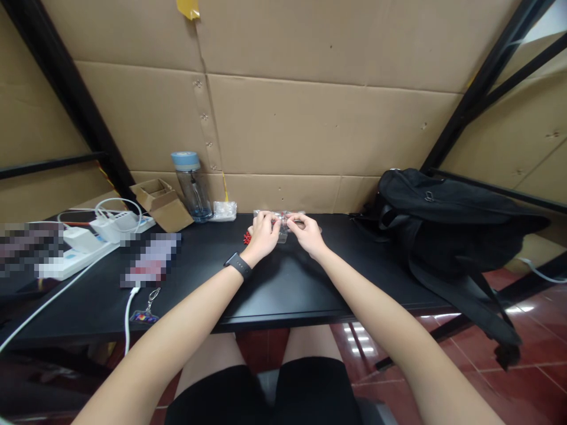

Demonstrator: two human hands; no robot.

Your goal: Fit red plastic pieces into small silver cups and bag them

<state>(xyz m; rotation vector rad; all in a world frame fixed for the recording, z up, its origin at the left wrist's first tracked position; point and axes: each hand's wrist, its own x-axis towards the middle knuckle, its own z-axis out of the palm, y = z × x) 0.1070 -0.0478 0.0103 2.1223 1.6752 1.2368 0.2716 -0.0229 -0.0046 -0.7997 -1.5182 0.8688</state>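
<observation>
Near the back of the black table, my left hand [264, 230] and my right hand [306, 234] are close together, fingers pinched. Between them is a small clear plastic bag [282, 237], gripped from both sides; part of it also shows behind the fingers. What is inside the bag is too small to make out. Beside my left hand lies a small red object [247, 237], partly hidden by the hand. A dark watch [238, 265] is strapped on my left wrist.
A blue-lidded bottle [195, 192], an open cardboard box [163, 203] and a small plastic-wrapped packet [225, 211] stand at the back left. White power strips [95, 242] with cables, a phone [153, 260] and a keychain [146, 313] lie left. A black bag [443, 212] fills the right.
</observation>
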